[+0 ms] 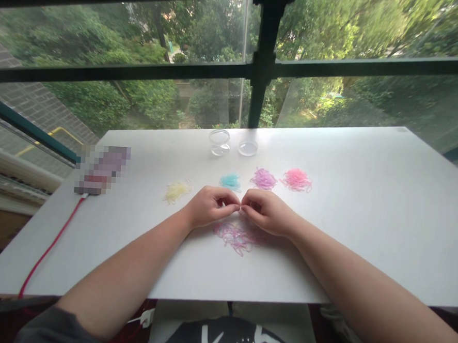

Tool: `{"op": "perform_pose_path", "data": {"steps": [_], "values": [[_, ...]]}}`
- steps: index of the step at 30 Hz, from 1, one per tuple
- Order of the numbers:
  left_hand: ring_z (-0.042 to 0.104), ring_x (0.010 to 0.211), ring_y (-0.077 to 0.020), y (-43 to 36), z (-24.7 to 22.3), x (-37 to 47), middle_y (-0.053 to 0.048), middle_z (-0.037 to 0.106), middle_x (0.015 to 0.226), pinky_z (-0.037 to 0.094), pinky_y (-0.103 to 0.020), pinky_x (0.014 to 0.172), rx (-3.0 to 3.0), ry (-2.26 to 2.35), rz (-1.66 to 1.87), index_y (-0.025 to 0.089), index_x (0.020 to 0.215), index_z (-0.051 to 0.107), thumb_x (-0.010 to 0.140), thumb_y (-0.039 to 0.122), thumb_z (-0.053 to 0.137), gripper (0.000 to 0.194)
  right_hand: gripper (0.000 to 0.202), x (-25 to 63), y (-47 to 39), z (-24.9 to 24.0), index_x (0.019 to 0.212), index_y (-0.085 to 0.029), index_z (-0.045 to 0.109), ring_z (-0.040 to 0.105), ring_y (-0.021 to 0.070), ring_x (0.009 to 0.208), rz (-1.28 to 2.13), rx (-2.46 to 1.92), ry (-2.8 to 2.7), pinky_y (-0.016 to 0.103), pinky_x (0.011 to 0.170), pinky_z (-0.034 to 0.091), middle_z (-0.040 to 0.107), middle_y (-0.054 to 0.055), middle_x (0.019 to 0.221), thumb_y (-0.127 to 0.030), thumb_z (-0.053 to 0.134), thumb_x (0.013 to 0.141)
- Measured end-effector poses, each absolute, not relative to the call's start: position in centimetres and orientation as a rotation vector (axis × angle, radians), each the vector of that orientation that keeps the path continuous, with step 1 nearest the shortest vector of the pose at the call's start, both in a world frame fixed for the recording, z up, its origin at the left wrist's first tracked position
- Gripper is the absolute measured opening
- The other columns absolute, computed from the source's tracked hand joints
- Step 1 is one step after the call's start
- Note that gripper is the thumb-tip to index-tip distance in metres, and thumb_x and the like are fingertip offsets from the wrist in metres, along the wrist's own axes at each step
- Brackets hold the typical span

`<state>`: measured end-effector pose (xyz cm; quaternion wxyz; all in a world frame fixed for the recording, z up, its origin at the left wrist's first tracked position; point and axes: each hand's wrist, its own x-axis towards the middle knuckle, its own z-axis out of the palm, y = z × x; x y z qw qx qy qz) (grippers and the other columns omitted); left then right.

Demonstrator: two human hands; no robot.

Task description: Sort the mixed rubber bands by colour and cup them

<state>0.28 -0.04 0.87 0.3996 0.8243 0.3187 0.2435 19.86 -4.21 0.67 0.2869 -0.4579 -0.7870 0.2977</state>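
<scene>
My left hand [216, 207] and my right hand [263, 210] meet at the middle of the white table, thumbs and index fingers pinched and tips almost touching. Whatever is between the fingertips is too small to make out. Just below them lies a loose, tangled pile of pink and purple rubber bands [237, 238]. Beyond my hands sit separate small piles: yellow bands [176, 191] to the left, blue bands [230, 181] behind my left fingers, purple bands [264, 178] behind my right hand and pink bands [297, 180] farther right.
Toward the back of the table [366, 216] stand a clear round container [219, 142] and a shallow clear dish [248, 148]. A pixelated phone-like object [104, 170] lies at the left with a red cable [54, 241] running off the front edge. Windows rise behind the table.
</scene>
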Motion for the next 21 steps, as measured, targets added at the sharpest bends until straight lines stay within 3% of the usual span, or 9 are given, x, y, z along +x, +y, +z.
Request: {"op": "perform_pose_path", "data": {"steps": [8,13,21], "values": [[0.054,0.059,-0.0090,0.10,0.50,0.06,-0.004,0.066,0.071,0.043,-0.020,0.056,2.040,0.821,0.620,0.013,0.082,0.068,0.078,0.027,0.060,0.016,0.011,20.09,-4.13,0.57,0.074,-0.017,0.055,0.046,0.0096,0.060,0.775,-1.218,-2.095,0.022,0.057,0.033,0.054,-0.001,0.066,-0.008,0.049,0.075],[0.059,0.068,-0.0128,0.21,0.29,0.05,-0.007,0.068,0.079,0.047,-0.022,0.061,1.990,0.758,0.630,0.011,0.094,0.065,0.076,0.030,0.064,0.026,0.011,19.95,-4.21,0.53,0.072,-0.017,0.054,0.046,0.0096,0.060,0.766,-1.213,-2.107,0.022,0.057,0.033,0.054,-0.001,0.066,-0.008,0.049,0.075],[0.056,0.060,-0.0089,0.14,0.45,0.36,-0.003,0.067,0.072,0.045,-0.019,0.056,2.036,0.836,0.639,0.013,0.085,0.068,0.076,0.025,0.061,0.016,0.009,19.83,-4.25,0.62,0.072,-0.017,0.054,0.046,0.0094,0.059,0.759,-1.226,-2.128,0.022,0.056,0.034,0.053,-0.001,0.064,-0.012,0.050,0.078]]}}
